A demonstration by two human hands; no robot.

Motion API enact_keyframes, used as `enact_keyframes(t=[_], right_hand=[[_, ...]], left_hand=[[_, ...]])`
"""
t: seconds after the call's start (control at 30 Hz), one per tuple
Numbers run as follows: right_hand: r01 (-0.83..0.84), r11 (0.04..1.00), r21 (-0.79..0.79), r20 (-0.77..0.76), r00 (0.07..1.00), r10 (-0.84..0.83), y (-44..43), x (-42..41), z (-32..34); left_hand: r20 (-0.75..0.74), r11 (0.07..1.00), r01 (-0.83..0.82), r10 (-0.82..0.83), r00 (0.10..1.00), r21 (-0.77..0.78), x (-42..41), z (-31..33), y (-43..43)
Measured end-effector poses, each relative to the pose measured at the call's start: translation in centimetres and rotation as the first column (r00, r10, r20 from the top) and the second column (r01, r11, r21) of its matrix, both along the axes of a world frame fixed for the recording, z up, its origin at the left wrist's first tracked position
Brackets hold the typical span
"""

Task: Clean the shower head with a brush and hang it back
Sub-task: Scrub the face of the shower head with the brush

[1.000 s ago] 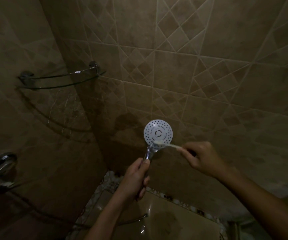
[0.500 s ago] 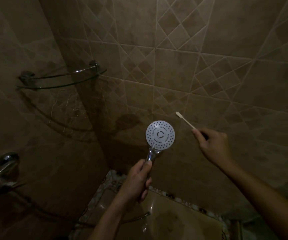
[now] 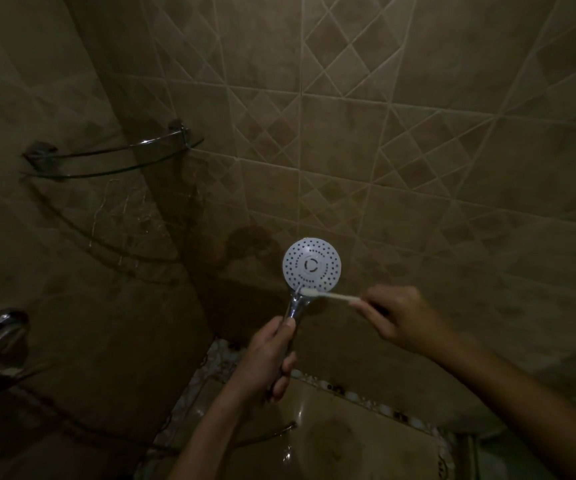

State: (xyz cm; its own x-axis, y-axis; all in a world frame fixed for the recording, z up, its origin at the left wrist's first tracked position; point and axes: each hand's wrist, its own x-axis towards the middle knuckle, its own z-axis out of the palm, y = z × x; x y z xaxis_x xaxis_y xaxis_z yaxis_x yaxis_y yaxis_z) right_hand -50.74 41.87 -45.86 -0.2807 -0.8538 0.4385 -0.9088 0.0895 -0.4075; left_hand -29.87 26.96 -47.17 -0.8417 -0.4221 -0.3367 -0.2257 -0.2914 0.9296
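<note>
The shower head is a round white disc with many small holes on a chrome handle, held upright with its face toward me in the middle of the view. My left hand grips the chrome handle below the disc. My right hand holds a white toothbrush by its handle. The brush lies almost level, its bristle end touching the lower edge of the disc where it meets the handle.
A glass corner shelf with a chrome rail is fixed to the tiled walls at upper left. A chrome tap sits on the left wall, and a hose runs below my left arm. Wet tiled floor lies beneath.
My right hand has dropped down and moved left, bringing the toothbrush from the air up right of the disc back onto the disc's lower edge. The shower head stays in place.
</note>
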Motion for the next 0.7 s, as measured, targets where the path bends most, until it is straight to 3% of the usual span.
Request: enact_keyframes(t=[0.13,0.3,0.37,0.43,0.5,0.6,0.63,0.7], right_hand=[[0.386,0.908,-0.16,0.114,0.921,-0.372,-0.6,-1.2,0.1],[0.028,0.997,-0.074,0.019,0.999,-0.027,0.1,0.6,-0.3],[0.21,0.973,-0.09,0.061,0.977,-0.205,-0.3,-0.1,-0.3],[0.457,0.883,-0.109,0.172,0.883,-0.436,-0.7,-0.9,0.1],[0.413,0.902,-0.13,0.182,0.904,-0.387,-0.6,-0.6,0.2],[0.045,0.996,-0.076,0.05,0.998,-0.042,0.1,1.2,-0.2],[0.034,0.998,-0.056,0.014,0.999,-0.033,0.0,1.3,-0.3],[0.257,0.96,-0.107,0.041,0.966,-0.254,-0.6,0.3,0.0]], left_hand=[[0.012,1.0,-0.003,0.003,1.0,0.031,0.0,0.0,0.0],[-0.023,0.997,-0.007,0.009,1.0,0.083,0.2,0.1,0.1],[-0.025,0.994,-0.008,0.011,1.0,0.109,0.2,0.2,0.1],[-0.031,0.99,-0.016,0.021,0.999,0.143,0.2,0.1,0.1],[-0.039,0.984,-0.035,0.042,0.998,0.177,0.3,0.1,0.1],[-0.047,0.974,-0.046,0.057,0.997,0.221,0.3,0.4,0.1],[-0.047,0.972,-0.044,0.057,0.997,0.231,0.4,0.5,0.1],[-0.04,0.97,-0.046,0.057,0.998,0.238,0.6,0.7,0.1]])
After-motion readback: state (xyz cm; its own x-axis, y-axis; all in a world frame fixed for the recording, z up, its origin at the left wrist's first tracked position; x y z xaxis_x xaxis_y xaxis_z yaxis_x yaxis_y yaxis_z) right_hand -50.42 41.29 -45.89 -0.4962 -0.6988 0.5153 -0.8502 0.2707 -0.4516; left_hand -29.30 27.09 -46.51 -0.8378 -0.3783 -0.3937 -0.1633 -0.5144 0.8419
